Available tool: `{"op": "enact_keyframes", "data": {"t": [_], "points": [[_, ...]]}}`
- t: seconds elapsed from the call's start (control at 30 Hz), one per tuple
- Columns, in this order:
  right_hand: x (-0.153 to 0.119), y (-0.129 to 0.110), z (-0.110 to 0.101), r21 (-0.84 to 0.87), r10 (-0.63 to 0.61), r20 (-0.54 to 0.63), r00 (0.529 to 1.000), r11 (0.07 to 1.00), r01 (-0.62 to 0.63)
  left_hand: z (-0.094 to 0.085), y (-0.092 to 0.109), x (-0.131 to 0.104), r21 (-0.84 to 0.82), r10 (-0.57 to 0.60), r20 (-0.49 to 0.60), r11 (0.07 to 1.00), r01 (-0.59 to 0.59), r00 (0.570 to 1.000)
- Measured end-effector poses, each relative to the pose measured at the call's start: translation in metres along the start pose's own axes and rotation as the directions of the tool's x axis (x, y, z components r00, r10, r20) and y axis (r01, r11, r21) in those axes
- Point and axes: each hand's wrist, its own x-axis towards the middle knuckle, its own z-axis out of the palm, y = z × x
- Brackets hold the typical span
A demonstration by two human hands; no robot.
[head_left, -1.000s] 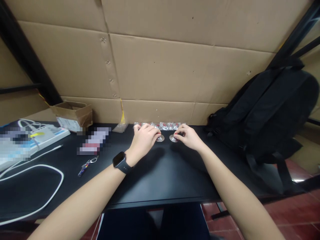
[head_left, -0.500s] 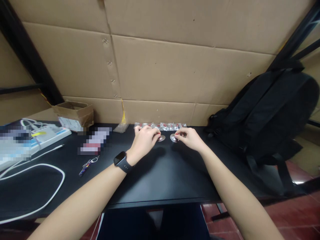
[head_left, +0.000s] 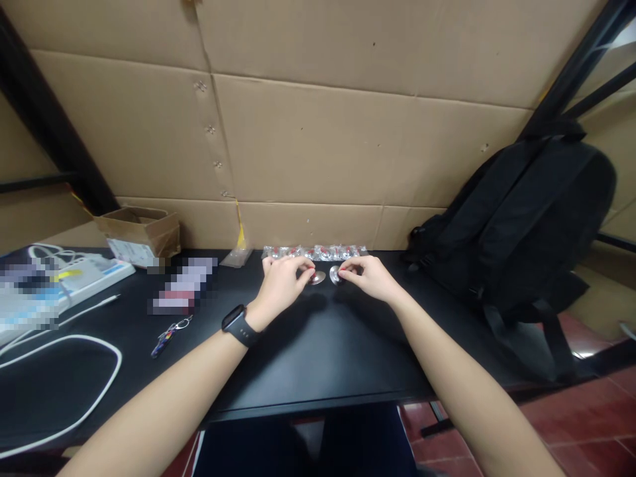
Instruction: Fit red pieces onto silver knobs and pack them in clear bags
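Observation:
My left hand [head_left: 288, 278], below a dark wristwatch [head_left: 239, 324], pinches the red grip of a small silver finger cymbal [head_left: 318, 277]. In my right hand [head_left: 370, 278] is a matching finger cymbal [head_left: 335, 275], also pinched by its red grip. The two shiny discs face each other with a narrow gap between them, held over the black table [head_left: 338, 358]. Just behind my hands, several clear plastic packets [head_left: 325, 252] with silver and red contents lie in a row against the cardboard. My fingers partly hide the grips.
At the left are a white power strip [head_left: 114, 273], a looped white cable [head_left: 119, 364], an open cardboard box [head_left: 144, 232], a blurred-out flat item [head_left: 186, 285] and a keychain [head_left: 169, 338]. A small clear bag [head_left: 236, 256] lies near the cardboard wall [head_left: 308, 146]. A black backpack [head_left: 521, 218] stands at the right.
The gap between the two finger cymbals has narrowed slightly, and the right one has turned a little. Both stay pinched. The whole view has shifted slightly.

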Motion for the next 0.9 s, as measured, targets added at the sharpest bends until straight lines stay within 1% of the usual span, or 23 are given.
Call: {"op": "enact_keyframes", "data": {"t": [0.17,0.3,0.37,0.5,0.57,0.63,0.77,0.9], "points": [[0.0,0.0,0.001,0.071,-0.002,0.006,1.0,0.997,0.002,0.003,-0.004,0.003,-0.165,-0.107,0.031,0.98,0.111,0.994],[0.001,0.001,0.003,0.143,0.006,0.001,1.0,0.99,-0.006,0.009,-0.011,0.004,-0.326,-0.2,0.06,0.922,0.208,0.978],[0.001,0.0,0.005,0.198,0.01,0.002,1.0,0.98,-0.01,0.013,-0.015,0.004,-0.428,-0.251,0.086,0.865,0.263,0.964],[0.001,-0.003,0.012,0.298,-0.006,0.012,1.0,0.954,0.002,0.021,-0.019,0.004,-0.621,-0.329,0.172,0.696,0.361,0.929],[0.0,-0.005,0.016,0.316,-0.024,-0.001,1.0,0.948,0.023,0.022,-0.017,0.004,-0.676,-0.339,0.204,0.63,0.383,0.918],[0.0,-0.008,0.02,0.307,-0.034,-0.024,0.999,0.951,0.039,0.022,-0.014,0.004,-0.711,-0.341,0.226,0.583,0.394,0.912],[-0.001,-0.01,0.025,0.261,-0.04,-0.073,0.997,0.963,0.058,0.021,-0.009,0.003,-0.751,-0.342,0.264,0.514,0.415,0.902],[-0.001,-0.01,0.029,0.307,-0.063,-0.11,0.992,0.947,0.095,0.02,-0.007,0.003,-0.772,-0.337,0.295,0.467,0.431,0.894]]}}
